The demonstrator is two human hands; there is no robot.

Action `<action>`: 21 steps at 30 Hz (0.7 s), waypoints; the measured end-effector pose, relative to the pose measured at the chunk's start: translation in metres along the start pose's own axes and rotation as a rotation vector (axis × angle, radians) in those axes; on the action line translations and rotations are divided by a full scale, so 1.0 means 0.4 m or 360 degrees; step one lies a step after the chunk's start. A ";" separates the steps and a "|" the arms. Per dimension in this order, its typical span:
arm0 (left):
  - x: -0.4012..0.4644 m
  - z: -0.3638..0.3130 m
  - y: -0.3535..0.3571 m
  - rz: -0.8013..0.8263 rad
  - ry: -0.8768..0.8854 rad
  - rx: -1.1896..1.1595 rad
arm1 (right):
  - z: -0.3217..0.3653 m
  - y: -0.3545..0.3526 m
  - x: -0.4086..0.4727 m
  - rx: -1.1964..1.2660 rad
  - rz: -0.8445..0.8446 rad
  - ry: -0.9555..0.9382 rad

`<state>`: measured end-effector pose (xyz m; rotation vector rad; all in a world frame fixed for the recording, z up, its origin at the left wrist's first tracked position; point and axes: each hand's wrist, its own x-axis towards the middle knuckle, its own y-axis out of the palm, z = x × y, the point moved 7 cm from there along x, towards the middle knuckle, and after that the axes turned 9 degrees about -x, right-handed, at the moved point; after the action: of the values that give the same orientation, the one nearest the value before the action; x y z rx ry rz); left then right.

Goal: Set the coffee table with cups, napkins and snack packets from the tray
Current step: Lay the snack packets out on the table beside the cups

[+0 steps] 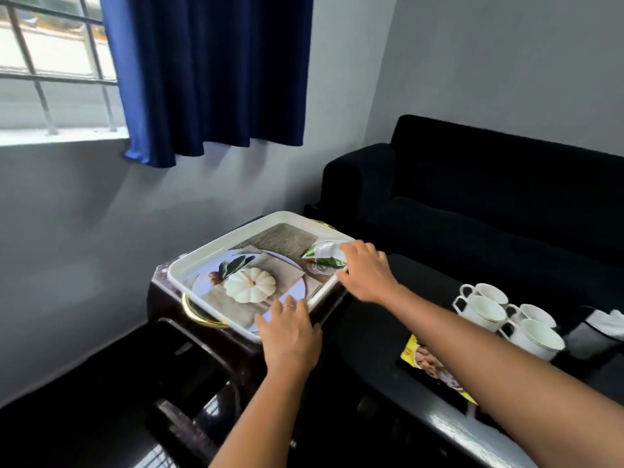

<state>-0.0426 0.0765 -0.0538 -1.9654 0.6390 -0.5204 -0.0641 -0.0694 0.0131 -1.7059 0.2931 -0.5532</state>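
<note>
A white tray (202, 255) with gold handles and a printed pumpkin picture sits on a dark side table. A green and white snack packet (322, 255) lies in the tray's right corner. My right hand (366, 273) reaches over the tray's right rim with its fingers touching the packet. My left hand (290, 332) rests flat on the tray's near rim, fingers spread. Several white cups (506, 315) stand on the black coffee table (371, 332) to the right. A yellow snack packet (435, 366) lies there, partly under my right forearm. White napkins (607, 320) sit in a dark holder at the far right.
A black sofa (472, 197) stands behind the coffee table. A blue curtain (209, 72) and a barred window (50, 62) are on the far wall. A dark stool or lower shelf (189, 359) sits below the side table.
</note>
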 end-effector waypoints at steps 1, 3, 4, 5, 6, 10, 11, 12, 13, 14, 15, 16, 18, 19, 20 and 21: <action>-0.002 0.001 0.000 -0.0012 -0.0005 -0.0014 | 0.000 0.006 0.030 0.0009 0.0016 0.0033; -0.003 0.002 -0.001 -0.0025 -0.0011 -0.0015 | 0.000 0.023 0.083 0.0004 0.0066 0.0091; -0.003 -0.001 -0.002 -0.0027 -0.0008 -0.0002 | -0.005 0.030 0.104 -0.0001 0.0095 0.0126; -0.002 0.000 -0.002 -0.0032 -0.0007 0.0011 | -0.009 0.041 0.123 -0.0001 0.0136 0.0162; -0.003 -0.001 -0.002 -0.0036 -0.0007 0.0021 | -0.017 0.053 0.138 0.0008 0.0185 0.0202; -0.006 -0.005 -0.004 -0.0048 -0.0007 0.0043 | -0.037 0.098 0.153 0.0032 0.0361 0.0263; -0.006 -0.005 -0.003 -0.0051 -0.0007 0.0051 | -0.034 0.103 0.151 -0.0013 0.0323 0.0237; -0.006 -0.005 -0.003 -0.0056 -0.0008 0.0058 | -0.029 0.102 0.147 -0.0067 0.0252 0.0209; -0.006 -0.004 -0.003 -0.0060 -0.0011 0.0064 | -0.021 0.097 0.142 -0.0114 0.0173 0.0180; -0.005 -0.004 -0.003 -0.0061 -0.0016 0.0074 | -0.012 0.092 0.137 -0.0144 0.0104 0.0150; -0.005 -0.004 -0.003 -0.0060 -0.0019 0.0086 | -0.003 0.087 0.129 -0.0167 0.0043 0.0112; -0.004 -0.004 -0.003 -0.0054 -0.0019 0.0099 | 0.006 0.081 0.121 -0.0193 -0.0014 0.0063; -0.007 -0.008 -0.004 -0.0042 -0.0016 0.0113 | 0.023 0.065 0.098 -0.0264 -0.0128 -0.0048; -0.006 -0.008 -0.004 -0.0039 -0.0015 0.0113 | 0.030 0.056 0.086 -0.0301 -0.0187 -0.0098; -0.006 -0.008 -0.004 -0.0036 -0.0015 0.0107 | 0.033 0.044 0.072 -0.0333 -0.0243 -0.0140; -0.006 -0.008 -0.005 -0.0032 -0.0015 0.0094 | 0.035 0.031 0.057 -0.0356 -0.0289 -0.0174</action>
<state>-0.0460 0.0767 -0.0508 -1.9197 0.5920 -0.5360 -0.0363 -0.0713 0.0036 -1.9857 0.1250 -0.5741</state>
